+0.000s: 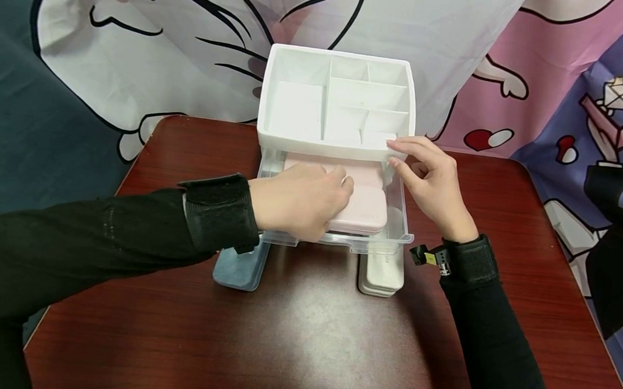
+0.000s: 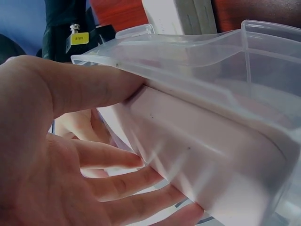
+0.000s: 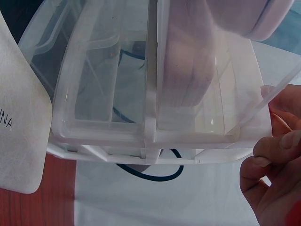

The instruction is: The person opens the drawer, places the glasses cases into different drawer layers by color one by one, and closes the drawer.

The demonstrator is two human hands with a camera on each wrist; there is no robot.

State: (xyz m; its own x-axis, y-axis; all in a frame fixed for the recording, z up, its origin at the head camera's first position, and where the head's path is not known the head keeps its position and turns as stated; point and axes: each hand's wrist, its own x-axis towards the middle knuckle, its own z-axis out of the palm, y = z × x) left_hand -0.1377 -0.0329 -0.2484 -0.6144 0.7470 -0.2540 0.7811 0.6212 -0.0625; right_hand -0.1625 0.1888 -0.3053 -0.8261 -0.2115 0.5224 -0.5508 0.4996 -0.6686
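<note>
A pale pink case (image 1: 366,209) lies in the pulled-out clear drawer (image 1: 405,220) of a white organizer (image 1: 265,118). My left hand (image 1: 306,197) reaches over the drawer and grips the case. The left wrist view shows its thumb at one corner of the pink case (image 2: 211,146) and the fingertips along the opposite edge. At the organizer's front right corner is my right hand (image 1: 431,177), index fingertip and thumb resting against the front below the rim, other fingers loosely bent. Another pink piece (image 1: 334,162) shows behind the case, partly under the upper tray.
A blue case (image 1: 241,267) and a stack of off-white cases (image 1: 384,272) lie on the dark red table (image 1: 304,335), partly under the drawer. The organizer's top has several compartments. Cartoon-print fabric (image 1: 191,76) hangs close behind the table.
</note>
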